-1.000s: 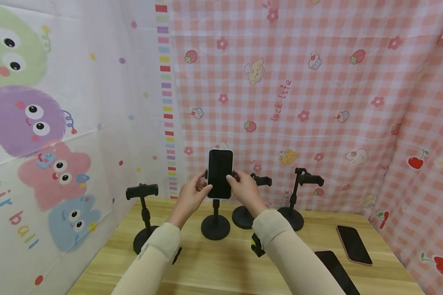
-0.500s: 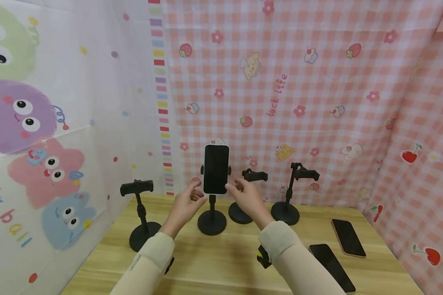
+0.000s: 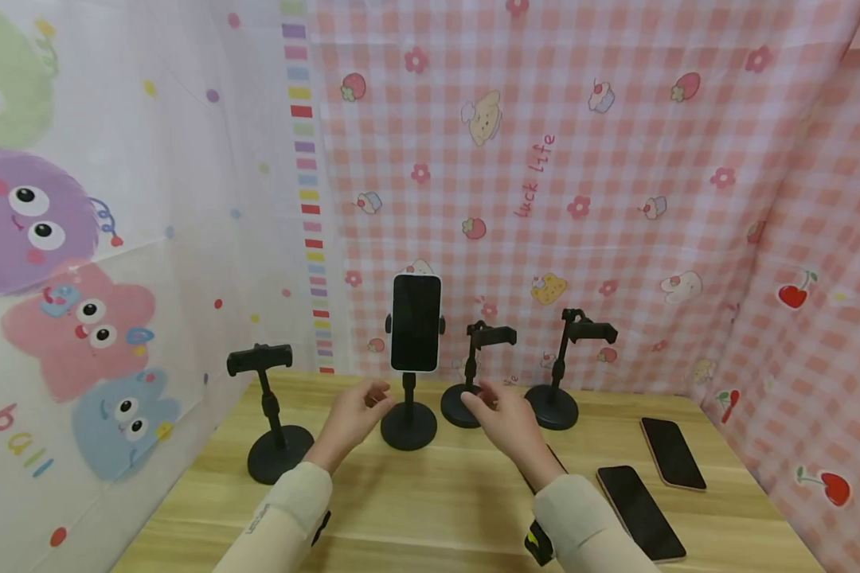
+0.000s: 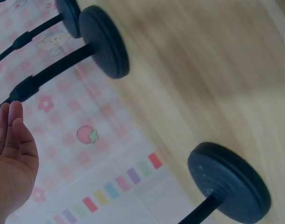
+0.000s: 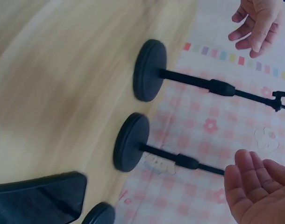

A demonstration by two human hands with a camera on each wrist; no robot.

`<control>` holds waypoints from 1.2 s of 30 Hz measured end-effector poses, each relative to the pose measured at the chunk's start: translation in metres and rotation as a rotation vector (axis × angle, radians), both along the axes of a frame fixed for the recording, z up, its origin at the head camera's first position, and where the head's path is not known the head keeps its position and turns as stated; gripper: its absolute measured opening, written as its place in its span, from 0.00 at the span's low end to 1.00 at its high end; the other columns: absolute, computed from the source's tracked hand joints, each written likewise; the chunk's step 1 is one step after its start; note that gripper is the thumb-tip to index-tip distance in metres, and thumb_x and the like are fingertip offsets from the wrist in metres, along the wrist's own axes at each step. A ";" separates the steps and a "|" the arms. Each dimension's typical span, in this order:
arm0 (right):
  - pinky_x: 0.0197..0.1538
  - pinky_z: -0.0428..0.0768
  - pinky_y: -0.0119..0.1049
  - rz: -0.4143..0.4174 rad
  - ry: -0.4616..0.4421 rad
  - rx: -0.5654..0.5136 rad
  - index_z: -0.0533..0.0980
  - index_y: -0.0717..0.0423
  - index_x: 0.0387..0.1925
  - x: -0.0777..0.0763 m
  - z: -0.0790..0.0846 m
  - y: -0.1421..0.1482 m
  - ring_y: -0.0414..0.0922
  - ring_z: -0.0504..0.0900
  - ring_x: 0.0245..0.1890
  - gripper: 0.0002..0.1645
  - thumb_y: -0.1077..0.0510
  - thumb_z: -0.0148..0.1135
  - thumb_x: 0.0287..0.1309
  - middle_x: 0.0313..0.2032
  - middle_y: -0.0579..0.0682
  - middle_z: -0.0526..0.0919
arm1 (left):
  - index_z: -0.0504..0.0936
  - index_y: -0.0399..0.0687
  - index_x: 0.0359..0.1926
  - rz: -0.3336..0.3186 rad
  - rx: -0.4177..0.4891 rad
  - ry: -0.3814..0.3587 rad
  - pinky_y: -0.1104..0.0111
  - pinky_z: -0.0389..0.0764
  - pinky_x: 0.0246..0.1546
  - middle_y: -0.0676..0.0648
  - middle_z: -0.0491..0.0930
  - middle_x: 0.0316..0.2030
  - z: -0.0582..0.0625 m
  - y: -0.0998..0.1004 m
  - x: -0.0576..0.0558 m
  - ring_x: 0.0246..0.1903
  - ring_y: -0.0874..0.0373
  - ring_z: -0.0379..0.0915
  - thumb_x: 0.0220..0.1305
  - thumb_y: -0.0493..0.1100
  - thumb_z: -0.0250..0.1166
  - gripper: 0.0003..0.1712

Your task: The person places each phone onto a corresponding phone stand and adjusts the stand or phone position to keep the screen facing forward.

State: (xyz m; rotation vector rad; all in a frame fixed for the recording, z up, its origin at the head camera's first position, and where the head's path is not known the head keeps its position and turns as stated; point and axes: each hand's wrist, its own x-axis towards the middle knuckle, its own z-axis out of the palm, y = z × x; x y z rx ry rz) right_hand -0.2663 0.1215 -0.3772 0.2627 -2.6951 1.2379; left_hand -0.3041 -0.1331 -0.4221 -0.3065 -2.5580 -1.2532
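Note:
A smartphone with a black screen and pale frame stands upright in the clamp of a black phone stand. My left hand is held left of that stand's pole, lower than the phone, its fingers loosely bent around nothing. On the other side my right hand hovers in front of a second phone stand, also holding nothing. The right wrist view shows the right palm turned up with relaxed fingers. In the left wrist view the left fingers are loosely extended, overlapping the stand's pole.
Another empty phone stand is at the left and one more at the back right. Two phones, a nearer one and a farther one, lie on the wooden table's right side. A dark edge shows beside the right forearm. Patterned cloth hangs behind.
Both hands have let go of the phone and its clamp, then moved down and apart. The phone stays upright in the stand. The head view has shifted slightly.

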 end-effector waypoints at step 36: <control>0.47 0.77 0.60 -0.077 -0.186 0.407 0.77 0.66 0.51 0.082 -0.070 0.069 0.62 0.78 0.44 0.40 0.36 0.65 0.50 0.46 0.66 0.81 | 0.80 0.37 0.47 -0.234 -0.183 0.031 0.55 0.81 0.40 0.44 0.84 0.32 -0.039 0.059 -0.002 0.34 0.54 0.78 0.61 0.44 0.65 0.16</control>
